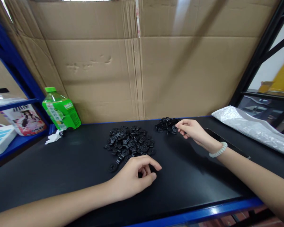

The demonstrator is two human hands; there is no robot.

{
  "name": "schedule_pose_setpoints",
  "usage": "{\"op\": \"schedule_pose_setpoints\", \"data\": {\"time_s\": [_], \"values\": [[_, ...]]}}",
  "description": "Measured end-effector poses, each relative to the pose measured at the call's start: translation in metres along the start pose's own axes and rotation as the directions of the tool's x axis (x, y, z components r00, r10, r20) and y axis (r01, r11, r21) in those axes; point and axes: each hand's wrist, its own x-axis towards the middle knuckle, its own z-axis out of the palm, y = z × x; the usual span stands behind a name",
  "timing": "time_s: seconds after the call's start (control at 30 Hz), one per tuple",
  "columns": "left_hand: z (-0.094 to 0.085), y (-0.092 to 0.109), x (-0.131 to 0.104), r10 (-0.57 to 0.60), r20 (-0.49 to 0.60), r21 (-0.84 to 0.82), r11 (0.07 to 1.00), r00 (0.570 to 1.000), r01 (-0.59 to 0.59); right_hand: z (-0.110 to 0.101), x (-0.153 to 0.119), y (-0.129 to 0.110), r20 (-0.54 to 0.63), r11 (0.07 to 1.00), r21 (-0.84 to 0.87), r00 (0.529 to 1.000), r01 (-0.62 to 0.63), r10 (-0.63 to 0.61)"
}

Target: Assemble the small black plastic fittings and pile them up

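Note:
A large heap of small black plastic parts (pixel 130 142) with round, perforated ends lies on the black tabletop (pixel 85 176). Just in front of it is my left hand (pixel 137 176), loosely curled, with a gap between thumb and forefinger and nothing visible held there. Farther back on the right, a smaller pile of the same black parts (pixel 166 123) sits near the cardboard. Over its right edge, my right hand (pixel 189 129) pinches a black plastic part (pixel 174 128) between thumb and forefinger. A pale beaded bracelet circles the right wrist.
Cardboard (pixel 97 75) walls off the back. At left stand a green bottle (pixel 61 110), a crumpled white tissue (pixel 54 137) and a labelled bottle (pixel 26 116) on a blue shelf. A dark flat phone-like slab (pixel 223 142) and clear plastic wrapping (pixel 251 129) lie at right.

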Motion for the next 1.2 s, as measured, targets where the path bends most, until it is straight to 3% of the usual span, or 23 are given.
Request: {"op": "schedule_pose_setpoints", "data": {"time_s": [0.13,0.23,0.33,0.53,0.83,0.93,1.2], "values": [[-0.001,-0.001,0.002,-0.089,0.009,-0.127,0.988,0.996,0.090,0.006,-0.012,-0.013,0.072,0.987,0.156,0.997,-0.029,0.018],[-0.002,-0.002,0.003,-0.148,0.014,-0.246,0.958,0.989,0.147,0.021,-0.034,-0.029,0.152,0.975,0.220,0.985,0.041,-0.076],[-0.003,-0.002,0.005,-0.166,-0.006,-0.326,0.933,0.986,0.155,0.038,-0.057,-0.041,0.285,0.954,0.247,0.927,0.173,-0.242],[-0.004,-0.001,0.007,-0.219,-0.068,-0.417,0.892,0.973,0.171,0.048,-0.076,-0.043,0.451,0.958,0.263,0.863,0.117,-0.229],[0.001,-0.003,0.003,-0.182,-0.179,-0.361,0.927,0.967,0.107,0.059,-0.073,-0.031,0.489,0.956,0.293,0.863,-0.027,-0.126],[0.000,-0.005,0.002,-0.169,-0.188,-0.321,0.941,0.968,0.102,0.061,-0.074,-0.030,0.536,0.947,0.306,0.839,-0.094,-0.089],[0.003,-0.006,0.001,-0.167,-0.175,-0.321,0.941,0.970,0.104,0.059,-0.080,-0.032,0.476,0.948,0.313,0.873,-0.055,-0.106]]}}
